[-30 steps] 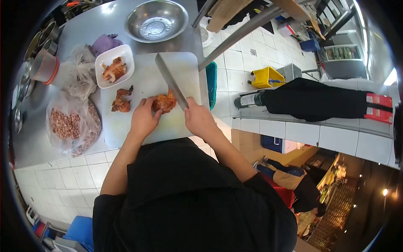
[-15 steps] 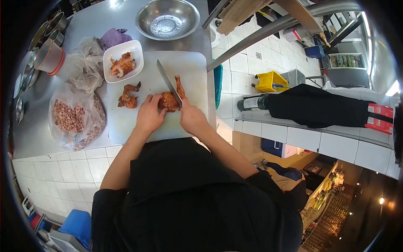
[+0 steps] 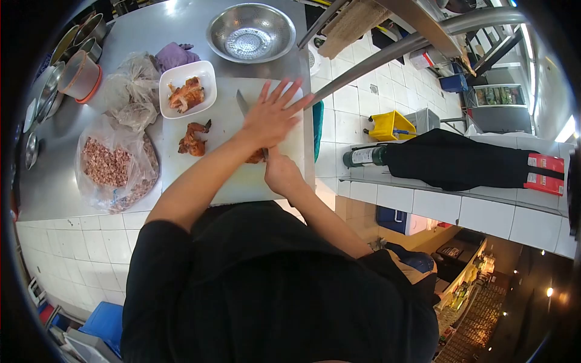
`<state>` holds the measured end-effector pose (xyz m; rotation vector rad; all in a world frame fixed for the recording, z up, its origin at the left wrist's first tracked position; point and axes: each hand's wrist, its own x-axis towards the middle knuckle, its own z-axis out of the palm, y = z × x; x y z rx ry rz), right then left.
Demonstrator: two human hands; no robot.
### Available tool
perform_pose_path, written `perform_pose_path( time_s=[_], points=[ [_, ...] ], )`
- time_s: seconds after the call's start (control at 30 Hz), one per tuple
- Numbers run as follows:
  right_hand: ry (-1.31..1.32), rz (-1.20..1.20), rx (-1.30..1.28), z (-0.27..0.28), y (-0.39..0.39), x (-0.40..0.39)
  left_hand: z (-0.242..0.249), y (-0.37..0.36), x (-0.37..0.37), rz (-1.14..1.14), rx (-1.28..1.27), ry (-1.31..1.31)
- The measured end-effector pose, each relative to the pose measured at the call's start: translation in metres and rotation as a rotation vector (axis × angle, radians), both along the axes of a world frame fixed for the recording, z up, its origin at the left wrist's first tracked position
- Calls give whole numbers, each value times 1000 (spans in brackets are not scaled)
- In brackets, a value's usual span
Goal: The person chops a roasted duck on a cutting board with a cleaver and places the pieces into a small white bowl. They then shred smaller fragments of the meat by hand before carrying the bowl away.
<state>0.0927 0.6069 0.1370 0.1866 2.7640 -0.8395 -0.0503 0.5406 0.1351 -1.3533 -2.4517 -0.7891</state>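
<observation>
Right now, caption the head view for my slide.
Left hand spread, right hand holding a knife over the cutting board.

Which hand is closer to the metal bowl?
Left. The left hand is spread over the board, short of the bowl; the right hand, gripping the knife, is farther from it, closer to the body.

Working kitchen, restaurant type by the look. Stainless steel desk (image 3: pixel 48 187) carrying a white cutting board (image 3: pixel 236 189), perforated metal bowl (image 3: pixel 251 37), browned poultry pieces (image 3: pixel 192 142) and bagged chopped meat (image 3: pixel 108 163); metal pots (image 3: pixel 92 28) crowd the far left end. White tiled floor (image 3: pixel 348 124), yellow bucket (image 3: pixel 382 127); glass-fronted cooler (image 3: pixel 499 95) toward upper right. Past a low tiled wall (image 3: pixel 433 204), a dim room with warm lamps (image 3: pixel 549 292) and a second person (image 3: pixel 417 263).
</observation>
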Motion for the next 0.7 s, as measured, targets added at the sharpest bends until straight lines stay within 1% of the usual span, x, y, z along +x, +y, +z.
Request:
perform_pose_path(
  time_s=[0.03,0.1,0.13,0.2,0.27,0.33,0.4,0.43,0.5,0.57,0.63,0.67,0.7],
  points=[
    [-73,-81,12,9,-3,-3,1,-1,-1,-1,-2,5],
    [-7,-82,28,-2,4,-13,17,5,-18,25,83,32],
    [7,-87,29,-6,2,-1,27,0,-11,10,75,18],
    [-28,-92,12,-7,4,0,51,-19,-19,-9,367,-67],
    [-57,-104,-5,-3,9,-2,55,-46,-5,80,494,-220],
    [-21,-75,-64,3,14,-1,30,-79,17,176,418,-317],
    [-5,-102,-66,19,10,-2,3,-103,41,205,375,-421],
    [0,-123,-68,32,5,-2,-4,-111,49,205,369,-424],
    [17,-139,-100,66,-4,-4,-17,-122,62,214,251,-497],
    [42,-158,-130,91,-14,-8,-26,-125,63,213,264,-498],
    [58,-174,-147,101,-21,-11,-30,-127,63,216,283,-500],
    [53,-172,-146,75,-21,-9,-32,-128,63,220,237,-494],
    [49,-127,-98,30,-22,-5,-33,-129,64,221,189,-489]
  ],
)
